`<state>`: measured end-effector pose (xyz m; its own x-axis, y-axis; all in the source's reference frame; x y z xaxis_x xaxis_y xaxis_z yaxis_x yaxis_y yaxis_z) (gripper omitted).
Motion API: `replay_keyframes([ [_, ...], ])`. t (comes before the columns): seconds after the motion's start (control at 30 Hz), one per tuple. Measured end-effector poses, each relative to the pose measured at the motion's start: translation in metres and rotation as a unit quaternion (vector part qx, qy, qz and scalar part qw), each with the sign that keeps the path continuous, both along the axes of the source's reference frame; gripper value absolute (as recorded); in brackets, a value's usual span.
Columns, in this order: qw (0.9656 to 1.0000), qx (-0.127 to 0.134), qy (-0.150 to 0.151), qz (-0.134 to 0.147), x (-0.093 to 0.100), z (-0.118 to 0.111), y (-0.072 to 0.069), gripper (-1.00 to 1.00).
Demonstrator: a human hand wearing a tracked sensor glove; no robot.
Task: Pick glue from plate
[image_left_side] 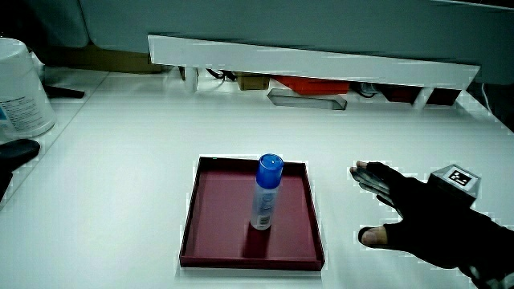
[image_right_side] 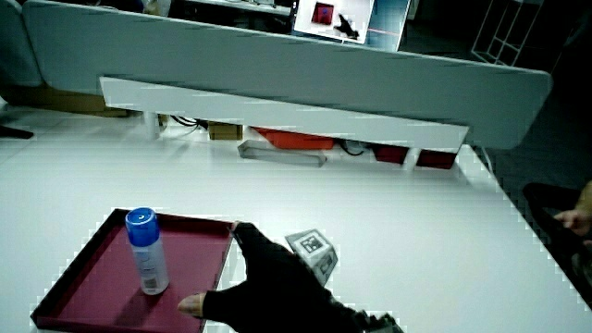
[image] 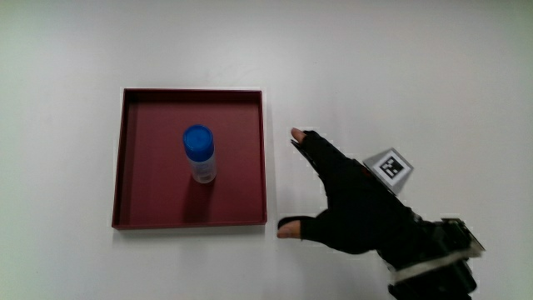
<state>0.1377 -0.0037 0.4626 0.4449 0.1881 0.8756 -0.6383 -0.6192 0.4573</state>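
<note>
A glue stick (image: 200,154) with a blue cap and pale body stands upright near the middle of a dark red square plate (image: 141,204). Both side views show the glue (image_left_side: 265,193) (image_right_side: 148,252) standing in the plate (image_left_side: 210,241) (image_right_side: 88,291). The gloved hand (image: 346,204) hovers beside the plate, outside its rim, fingers spread and holding nothing. Its thumb and forefinger point toward the plate's edge. The hand (image_left_side: 426,213) (image_right_side: 268,287) carries a patterned cube (image: 390,167) on its back.
A low white partition (image_left_side: 313,60) runs along the table's edge farthest from the person, with boxes and a clear tray (image_left_side: 307,98) under it. A large white tub (image_left_side: 20,88) stands at the table's edge in a side view.
</note>
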Motion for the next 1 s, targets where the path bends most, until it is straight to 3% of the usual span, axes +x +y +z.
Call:
replay_keyframes([
  [0.1,0.9997,-0.009,-0.024,0.001,-0.015,-0.001,-0.007,0.0],
  [0.17,0.9995,0.001,-0.033,-0.005,-0.024,0.003,-0.012,0.0],
  [0.2,0.9993,-0.019,-0.031,0.001,-0.029,0.0,-0.013,0.0],
  [0.23,0.9982,0.001,-0.06,-0.007,-0.033,0.005,-0.016,0.0],
  [0.3,0.9969,0.003,-0.078,-0.009,-0.041,0.008,-0.018,0.0],
  [0.57,0.9956,-0.005,-0.093,-0.014,-0.065,0.022,-0.026,0.0],
  [0.67,0.9929,-0.002,-0.118,-0.014,-0.073,0.032,-0.029,0.0],
  [0.87,0.9922,-0.024,-0.122,-0.01,-0.088,0.043,-0.03,0.0],
  [1.0,0.9915,-0.011,-0.129,-0.011,-0.096,0.05,-0.031,0.0],
])
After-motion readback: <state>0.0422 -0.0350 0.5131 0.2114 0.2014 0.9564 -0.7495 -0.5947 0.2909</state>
